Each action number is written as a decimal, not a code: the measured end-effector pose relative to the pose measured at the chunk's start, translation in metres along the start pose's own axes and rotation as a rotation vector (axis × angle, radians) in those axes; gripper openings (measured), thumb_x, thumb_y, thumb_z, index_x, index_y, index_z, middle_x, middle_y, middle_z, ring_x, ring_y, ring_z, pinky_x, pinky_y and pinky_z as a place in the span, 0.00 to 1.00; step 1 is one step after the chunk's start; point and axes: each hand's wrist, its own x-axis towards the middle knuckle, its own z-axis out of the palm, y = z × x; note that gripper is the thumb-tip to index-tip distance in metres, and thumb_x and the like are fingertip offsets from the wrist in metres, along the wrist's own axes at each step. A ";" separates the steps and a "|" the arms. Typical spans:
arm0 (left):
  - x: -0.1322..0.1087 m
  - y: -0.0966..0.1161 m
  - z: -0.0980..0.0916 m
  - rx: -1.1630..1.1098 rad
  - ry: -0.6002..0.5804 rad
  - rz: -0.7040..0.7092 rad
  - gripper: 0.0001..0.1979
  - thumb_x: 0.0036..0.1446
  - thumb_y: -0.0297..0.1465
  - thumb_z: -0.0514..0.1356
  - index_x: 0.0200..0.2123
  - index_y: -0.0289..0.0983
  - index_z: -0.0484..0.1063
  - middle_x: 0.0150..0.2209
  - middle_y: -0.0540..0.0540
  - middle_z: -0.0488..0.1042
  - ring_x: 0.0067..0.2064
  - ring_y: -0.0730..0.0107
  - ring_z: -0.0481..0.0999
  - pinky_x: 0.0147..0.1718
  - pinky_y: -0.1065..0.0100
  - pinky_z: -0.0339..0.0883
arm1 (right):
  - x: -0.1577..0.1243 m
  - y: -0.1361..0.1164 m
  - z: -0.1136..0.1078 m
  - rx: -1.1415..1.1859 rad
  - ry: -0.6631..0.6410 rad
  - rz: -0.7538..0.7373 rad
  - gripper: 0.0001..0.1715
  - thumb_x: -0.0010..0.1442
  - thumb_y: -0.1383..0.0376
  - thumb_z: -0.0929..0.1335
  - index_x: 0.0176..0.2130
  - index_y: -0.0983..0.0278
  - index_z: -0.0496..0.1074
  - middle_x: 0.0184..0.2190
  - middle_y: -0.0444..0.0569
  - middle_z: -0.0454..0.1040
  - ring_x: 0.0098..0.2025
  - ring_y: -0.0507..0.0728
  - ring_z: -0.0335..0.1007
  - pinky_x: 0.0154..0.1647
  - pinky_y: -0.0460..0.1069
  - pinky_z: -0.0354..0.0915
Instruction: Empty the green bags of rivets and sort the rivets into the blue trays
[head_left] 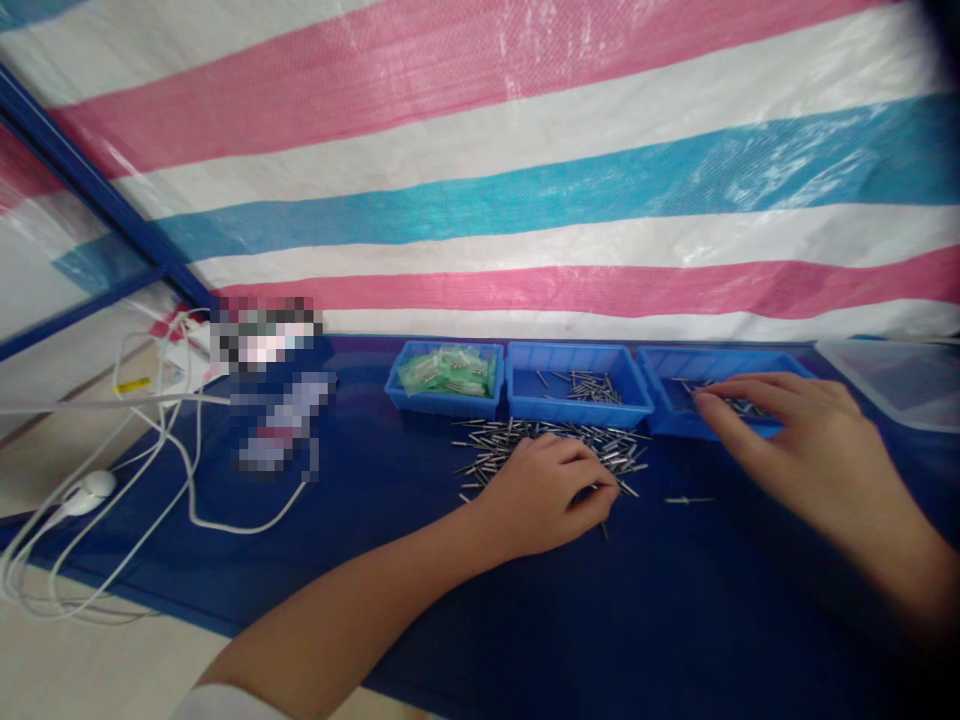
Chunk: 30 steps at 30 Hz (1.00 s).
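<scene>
A loose pile of metal blind rivets (pixel 487 440) lies on the dark blue tabletop. My left hand (pixel 544 490) rests over the pile's front, thumb and forefinger curled together; a thin rivet end (pixel 604 531) shows just below them. Over the right-hand blue bin (pixel 675 425) is my right hand (pixel 810 440), its fingers stretched out and the thumb a little apart from them. Rivets (pixel 742 405) in that bin show partly beneath the fingers. One single rivet (pixel 688 500) lies on the table between my hands.
The middle blue bin (pixel 577 408) holds some rivets, and the left blue bin (pixel 442 403) holds green packets (pixel 450 370). A translucent plastic container (pixel 892 385) stands at right. White cables (pixel 191 490) tangle at left near blurred-out items. A striped sheet (pixel 480 210) hangs behind.
</scene>
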 end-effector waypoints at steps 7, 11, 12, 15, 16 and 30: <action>-0.004 0.001 0.000 0.239 -0.057 0.055 0.15 0.62 0.42 0.56 0.45 0.42 0.74 0.46 0.47 0.72 0.47 0.63 0.68 0.41 0.62 0.57 | -0.001 -0.010 -0.004 0.043 -0.003 -0.019 0.24 0.62 0.50 0.60 0.32 0.62 0.75 0.34 0.53 0.78 0.38 0.63 0.73 0.44 0.58 0.64; -0.004 0.000 0.001 0.354 -0.065 0.097 0.12 0.65 0.39 0.53 0.43 0.42 0.74 0.44 0.49 0.71 0.45 0.65 0.68 0.40 0.63 0.55 | -0.003 -0.020 -0.004 0.102 -0.028 -0.058 0.22 0.62 0.51 0.61 0.32 0.62 0.75 0.34 0.53 0.78 0.39 0.63 0.72 0.44 0.58 0.64; -0.004 0.000 0.002 0.377 -0.063 0.105 0.12 0.65 0.38 0.53 0.41 0.41 0.74 0.44 0.48 0.71 0.45 0.66 0.68 0.40 0.63 0.55 | -0.004 -0.022 -0.004 0.115 -0.032 -0.062 0.22 0.62 0.51 0.61 0.32 0.62 0.75 0.34 0.53 0.78 0.39 0.63 0.71 0.45 0.58 0.64; -0.003 -0.002 0.003 0.423 -0.064 0.120 0.11 0.65 0.38 0.54 0.38 0.40 0.74 0.42 0.48 0.71 0.43 0.68 0.68 0.40 0.63 0.54 | -0.005 -0.027 -0.003 0.145 -0.046 -0.081 0.21 0.61 0.52 0.62 0.33 0.62 0.75 0.35 0.53 0.77 0.40 0.63 0.70 0.45 0.58 0.64; -0.002 -0.003 0.003 0.432 -0.062 0.122 0.11 0.65 0.38 0.54 0.38 0.39 0.73 0.42 0.47 0.71 0.43 0.68 0.68 0.40 0.63 0.55 | -0.006 -0.028 -0.003 0.150 -0.050 -0.087 0.20 0.61 0.52 0.62 0.33 0.63 0.75 0.35 0.53 0.77 0.41 0.63 0.70 0.45 0.58 0.64; -0.001 -0.006 -0.020 0.323 -0.207 0.160 0.09 0.65 0.34 0.54 0.41 0.43 0.74 0.48 0.49 0.70 0.49 0.64 0.66 0.42 0.64 0.57 | -0.010 -0.056 -0.008 0.309 -0.157 -0.171 0.10 0.61 0.61 0.66 0.35 0.63 0.76 0.37 0.53 0.75 0.41 0.61 0.68 0.44 0.57 0.65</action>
